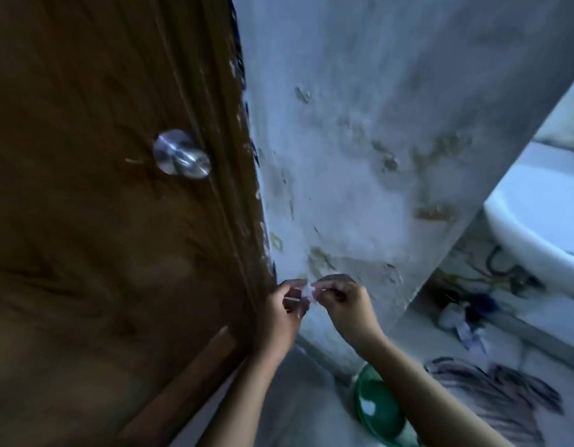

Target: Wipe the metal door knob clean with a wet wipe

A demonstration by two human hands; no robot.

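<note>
Pinching a small white wet wipe point(306, 290) between them, the left hand point(284, 309) and the right hand point(343, 304) meet in front of the stained grey wall point(376, 124), just beside the edge of the brown wooden door point(85, 221). Each hand has its thumb and fingertips closed on the scrap, the other fingers curled loosely in; the picture is too blurred to say whether the wipe is being unfolded or pulled from a wrapper, though the two-handed pinch suggests it is being opened out before use. The metal door knob point(181, 155) sits higher up on the door, well apart from both hands and untouched, so the wiping looks not yet begun. A green basin point(379, 404) lies on the floor below the right forearm, and a white sink point(537, 221) stands off to the right.
</note>
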